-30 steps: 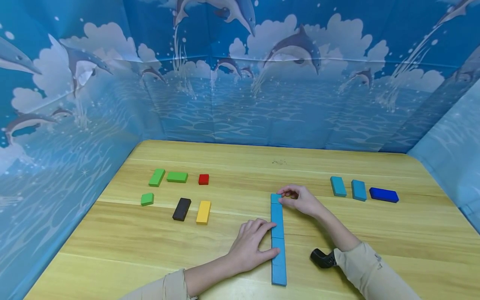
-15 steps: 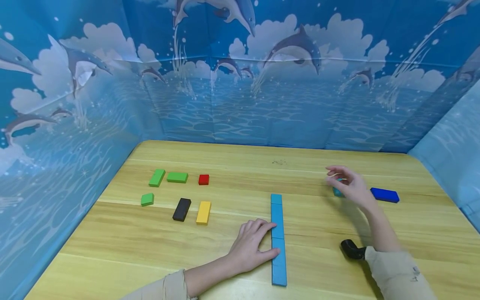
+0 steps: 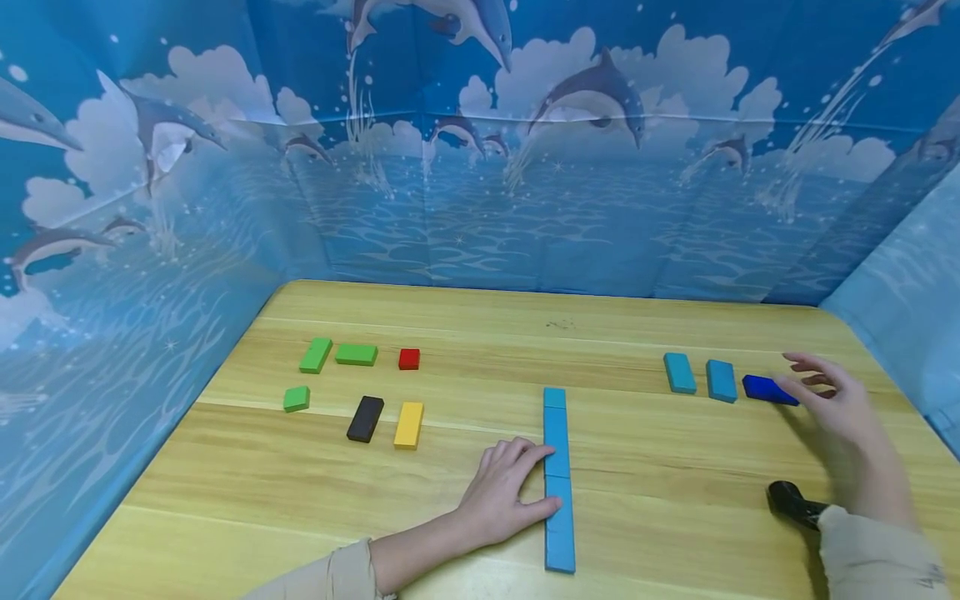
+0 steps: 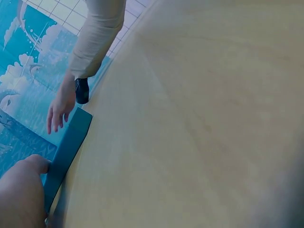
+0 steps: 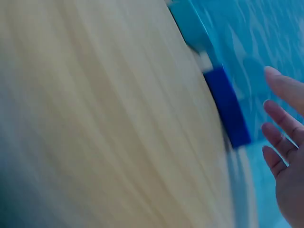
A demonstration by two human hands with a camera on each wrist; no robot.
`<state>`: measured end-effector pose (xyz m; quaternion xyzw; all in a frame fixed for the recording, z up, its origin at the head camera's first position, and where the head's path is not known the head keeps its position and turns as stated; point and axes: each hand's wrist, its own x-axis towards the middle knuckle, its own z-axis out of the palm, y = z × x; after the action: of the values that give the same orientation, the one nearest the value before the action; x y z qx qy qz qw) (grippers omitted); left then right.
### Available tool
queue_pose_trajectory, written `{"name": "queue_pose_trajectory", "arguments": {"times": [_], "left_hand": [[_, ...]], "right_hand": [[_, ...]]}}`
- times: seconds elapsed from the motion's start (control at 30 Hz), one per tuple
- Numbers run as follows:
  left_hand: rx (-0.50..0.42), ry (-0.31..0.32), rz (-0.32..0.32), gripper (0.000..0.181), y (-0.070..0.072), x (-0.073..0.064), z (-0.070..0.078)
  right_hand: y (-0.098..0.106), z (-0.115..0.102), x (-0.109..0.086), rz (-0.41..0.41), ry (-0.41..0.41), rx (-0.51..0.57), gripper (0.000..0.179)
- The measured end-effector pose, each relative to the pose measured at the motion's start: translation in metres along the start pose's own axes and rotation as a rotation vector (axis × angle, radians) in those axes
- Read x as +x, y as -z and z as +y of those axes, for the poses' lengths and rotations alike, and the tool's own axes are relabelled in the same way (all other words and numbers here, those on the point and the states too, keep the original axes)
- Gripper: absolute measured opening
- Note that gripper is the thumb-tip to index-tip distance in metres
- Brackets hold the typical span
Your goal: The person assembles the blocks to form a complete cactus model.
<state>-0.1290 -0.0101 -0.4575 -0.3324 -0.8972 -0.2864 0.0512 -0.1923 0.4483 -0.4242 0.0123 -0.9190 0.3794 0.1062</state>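
A straight row of light blue blocks (image 3: 557, 446) lies end to end on the table, running away from the person. My left hand (image 3: 498, 492) rests at its left side, with thumb and index finger touching the row. In the left wrist view, the thumb (image 4: 35, 164) lies against the row's side. My right hand (image 3: 836, 396) hovers by a dark blue block (image 3: 765, 388), fingers loosely bent and holding nothing. The right wrist view shows this hand (image 5: 289, 142) apart from the dark blue block (image 5: 228, 107).
Two light blue blocks (image 3: 679, 372) lie left of the dark blue one. On the table's left side are several green blocks (image 3: 356, 355), a red block (image 3: 408, 359), a black block (image 3: 365, 418) and a yellow block (image 3: 408, 425). A dolphin-print curtain (image 3: 480, 208) surrounds the table.
My right hand has left the far end of the light blue row and swung right, past the two light blue blocks, to the dark blue block. The left hand has stayed put.
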Motion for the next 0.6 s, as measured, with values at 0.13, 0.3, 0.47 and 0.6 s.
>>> {"name": "queue_pose_trajectory", "arguments": {"times": [0.13,0.3,0.47,0.6], "left_hand": [[-0.002,0.006,-0.005,0.055,0.000,0.000,0.000],[-0.005,0.011,-0.012,0.055,0.001,0.000,-0.001],[-0.005,0.014,-0.010,0.055,0.001,0.000,-0.001],[-0.002,0.018,-0.008,0.055,0.001,0.000,-0.001]], "right_hand": [[0.005,0.016,-0.003,-0.076,-0.041,-0.094,0.053],[0.006,0.026,-0.004,-0.129,-0.046,-0.136,0.053],[0.004,0.027,-0.003,-0.155,0.006,-0.167,0.047],[0.003,0.026,-0.003,-0.141,0.056,-0.187,0.038]]}}
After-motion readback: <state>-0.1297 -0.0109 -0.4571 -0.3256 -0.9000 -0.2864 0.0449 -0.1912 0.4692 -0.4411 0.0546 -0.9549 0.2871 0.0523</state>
